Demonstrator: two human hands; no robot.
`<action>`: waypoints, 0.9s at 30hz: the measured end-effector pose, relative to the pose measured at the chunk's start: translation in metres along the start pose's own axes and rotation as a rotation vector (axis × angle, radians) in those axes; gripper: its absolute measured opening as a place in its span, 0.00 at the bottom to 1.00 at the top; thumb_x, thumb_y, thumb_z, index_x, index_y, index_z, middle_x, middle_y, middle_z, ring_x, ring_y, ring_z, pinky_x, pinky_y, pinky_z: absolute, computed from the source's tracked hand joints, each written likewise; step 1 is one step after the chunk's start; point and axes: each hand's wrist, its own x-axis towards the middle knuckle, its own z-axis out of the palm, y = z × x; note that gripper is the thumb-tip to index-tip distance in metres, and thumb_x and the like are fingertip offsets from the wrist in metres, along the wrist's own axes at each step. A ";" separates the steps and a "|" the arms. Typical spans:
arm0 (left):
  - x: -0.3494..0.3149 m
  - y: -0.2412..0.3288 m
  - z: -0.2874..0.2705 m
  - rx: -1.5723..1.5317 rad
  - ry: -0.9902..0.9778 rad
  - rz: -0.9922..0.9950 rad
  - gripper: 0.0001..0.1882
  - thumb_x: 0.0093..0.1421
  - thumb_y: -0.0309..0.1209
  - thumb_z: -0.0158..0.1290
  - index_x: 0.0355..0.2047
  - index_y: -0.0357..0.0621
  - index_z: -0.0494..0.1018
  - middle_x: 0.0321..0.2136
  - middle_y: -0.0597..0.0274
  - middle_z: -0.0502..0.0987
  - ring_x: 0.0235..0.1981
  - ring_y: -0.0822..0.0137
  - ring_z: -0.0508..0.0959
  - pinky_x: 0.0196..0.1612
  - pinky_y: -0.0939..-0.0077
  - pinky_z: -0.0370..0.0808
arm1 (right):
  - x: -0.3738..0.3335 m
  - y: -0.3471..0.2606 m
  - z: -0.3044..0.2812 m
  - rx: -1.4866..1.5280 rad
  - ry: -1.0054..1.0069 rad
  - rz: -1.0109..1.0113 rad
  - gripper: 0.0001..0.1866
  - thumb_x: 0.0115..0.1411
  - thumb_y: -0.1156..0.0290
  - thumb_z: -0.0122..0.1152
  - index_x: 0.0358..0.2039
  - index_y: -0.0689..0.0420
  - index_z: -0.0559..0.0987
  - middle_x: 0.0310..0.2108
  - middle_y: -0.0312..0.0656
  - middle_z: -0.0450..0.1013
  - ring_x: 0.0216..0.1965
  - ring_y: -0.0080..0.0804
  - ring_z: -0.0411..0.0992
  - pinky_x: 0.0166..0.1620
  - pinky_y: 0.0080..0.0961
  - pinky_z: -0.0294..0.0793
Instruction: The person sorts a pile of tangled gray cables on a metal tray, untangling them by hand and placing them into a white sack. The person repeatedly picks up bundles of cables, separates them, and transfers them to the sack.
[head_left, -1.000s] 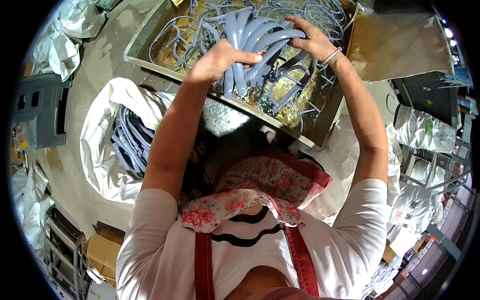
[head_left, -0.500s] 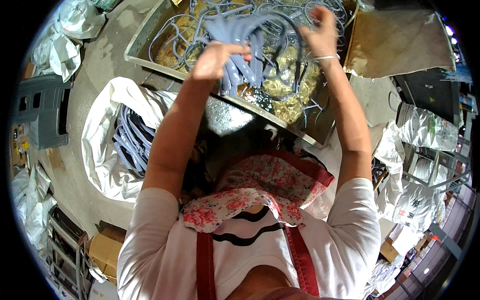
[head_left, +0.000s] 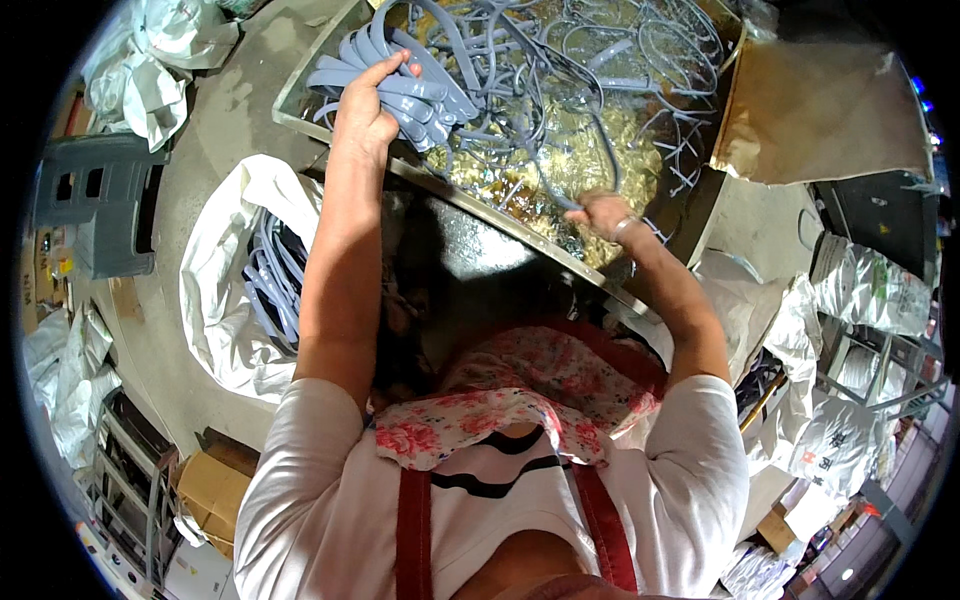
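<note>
A thick bundle of glossy, grey-blue, flexible strips [head_left: 425, 98] was grasped in the left hand [head_left: 362, 112], over the left part of a shallow metal tray [head_left: 520, 237]. Whether the long, thin, dark-grey strip [head_left: 608, 150] was gripped by the blurred right hand [head_left: 604, 214] beside it could not be told.

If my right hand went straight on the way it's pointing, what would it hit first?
Likely the tangled grey strips ahead and to the left in the tray, though their depth is hard to judge.
</note>
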 end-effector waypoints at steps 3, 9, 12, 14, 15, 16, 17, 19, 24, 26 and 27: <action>0.002 -0.004 0.003 0.099 0.063 0.125 0.08 0.50 0.22 0.55 0.32 0.32 0.71 0.25 0.57 0.74 0.23 0.64 0.76 0.26 0.70 0.75 | -0.016 0.032 -0.022 0.202 0.374 0.348 0.27 0.56 0.42 0.45 0.30 0.57 0.73 0.23 0.50 0.72 0.28 0.47 0.72 0.32 0.39 0.69; -0.013 -0.039 0.037 0.507 -0.084 0.235 0.09 0.50 0.25 0.57 0.30 0.31 0.72 0.25 0.55 0.75 0.24 0.68 0.76 0.25 0.76 0.74 | -0.046 0.013 -0.154 0.428 0.651 0.182 0.25 0.51 0.49 0.58 0.23 0.64 0.73 0.16 0.51 0.66 0.18 0.35 0.60 0.26 0.31 0.65; -0.020 -0.053 0.045 0.769 -0.224 0.255 0.13 0.47 0.25 0.59 0.34 0.32 0.74 0.29 0.57 0.76 0.28 0.69 0.75 0.33 0.78 0.71 | -0.059 -0.038 -0.217 0.373 0.565 0.014 0.26 0.51 0.49 0.59 0.21 0.65 0.73 0.15 0.48 0.65 0.18 0.30 0.59 0.26 0.29 0.64; -0.035 -0.052 0.058 0.793 -0.290 0.153 0.15 0.46 0.29 0.61 0.32 0.32 0.75 0.29 0.59 0.77 0.30 0.70 0.74 0.37 0.79 0.70 | -0.048 -0.053 -0.239 0.379 0.579 -0.021 0.27 0.50 0.48 0.59 0.21 0.65 0.73 0.15 0.46 0.65 0.18 0.30 0.58 0.26 0.29 0.64; -0.042 -0.051 0.062 0.810 -0.316 0.144 0.15 0.45 0.30 0.61 0.32 0.33 0.75 0.28 0.59 0.77 0.28 0.70 0.74 0.36 0.79 0.70 | -0.039 -0.059 -0.245 0.398 0.613 -0.034 0.28 0.50 0.47 0.59 0.21 0.65 0.73 0.14 0.45 0.64 0.18 0.31 0.58 0.26 0.29 0.63; -0.045 -0.051 0.066 0.825 -0.346 0.132 0.15 0.45 0.30 0.62 0.31 0.33 0.75 0.27 0.59 0.77 0.27 0.71 0.74 0.34 0.79 0.70 | -0.033 -0.065 -0.252 0.372 0.623 -0.034 0.25 0.50 0.50 0.60 0.21 0.64 0.73 0.15 0.44 0.65 0.19 0.32 0.60 0.27 0.30 0.64; -0.044 -0.052 0.068 0.799 -0.364 0.127 0.14 0.45 0.28 0.61 0.32 0.33 0.74 0.26 0.59 0.76 0.25 0.70 0.74 0.31 0.79 0.71 | -0.028 -0.069 -0.257 0.345 0.632 -0.034 0.22 0.50 0.53 0.61 0.22 0.63 0.73 0.17 0.44 0.66 0.19 0.34 0.63 0.27 0.31 0.65; -0.040 -0.058 0.066 0.750 -0.383 0.117 0.13 0.45 0.23 0.60 0.32 0.34 0.72 0.25 0.58 0.75 0.22 0.70 0.74 0.25 0.79 0.72 | -0.016 -0.067 -0.254 0.063 0.989 -0.231 0.17 0.50 0.58 0.62 0.26 0.62 0.74 0.20 0.43 0.68 0.20 0.35 0.66 0.26 0.31 0.68; -0.037 -0.049 0.064 0.564 -0.140 -0.032 0.08 0.47 0.24 0.59 0.25 0.33 0.72 0.17 0.59 0.73 0.17 0.68 0.73 0.21 0.76 0.71 | -0.013 -0.099 -0.210 -0.422 0.688 -0.190 0.07 0.52 0.73 0.52 0.33 0.55 0.74 0.30 0.42 0.71 0.33 0.37 0.71 0.36 0.34 0.70; -0.035 -0.048 0.064 0.501 -0.144 -0.045 0.08 0.47 0.24 0.59 0.25 0.33 0.72 0.18 0.58 0.73 0.16 0.68 0.73 0.21 0.76 0.71 | 0.007 -0.104 -0.171 -0.747 0.357 -0.113 0.12 0.56 0.73 0.44 0.40 0.60 0.71 0.36 0.44 0.72 0.37 0.36 0.72 0.43 0.39 0.65; -0.035 -0.048 0.065 0.468 -0.152 -0.051 0.08 0.47 0.24 0.59 0.25 0.33 0.72 0.18 0.58 0.73 0.16 0.68 0.72 0.21 0.76 0.71 | 0.019 -0.101 -0.153 -0.957 0.262 -0.085 0.15 0.58 0.72 0.40 0.43 0.64 0.69 0.39 0.46 0.72 0.38 0.35 0.72 0.46 0.42 0.62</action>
